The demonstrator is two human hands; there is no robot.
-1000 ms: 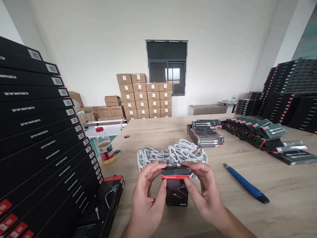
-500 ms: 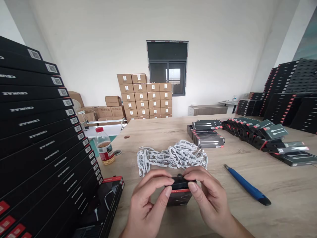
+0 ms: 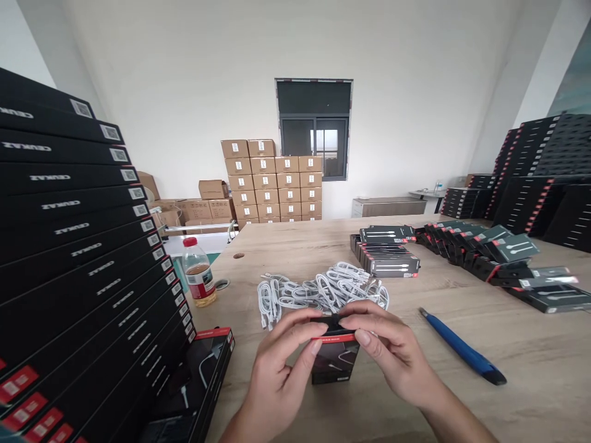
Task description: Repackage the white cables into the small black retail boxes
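Note:
A small black cable box (image 3: 335,362) with a red band near its top stands upright on the table in front of me. My left hand (image 3: 289,363) grips its upper left corner between thumb and fingers. On the opposite corner, my right hand (image 3: 388,351) holds it the same way, fingertips on the top flap. The fingers partly cover the box's top. Just beyond my hands lies a heap of coiled white cables (image 3: 332,286).
A tall stack of black boxes (image 3: 83,246) rises at the left, by a drink bottle (image 3: 199,274). A blue-handled tool (image 3: 462,346) lies to the right. Small packed boxes (image 3: 388,258) and tilted boxes (image 3: 484,243) sit farther back. Cartons (image 3: 277,184) are piled behind the table.
The top flap, raised a little before, is now pressed down, and more of the box's front shows. My fingers have moved slightly over the top. The view has shifted a little.

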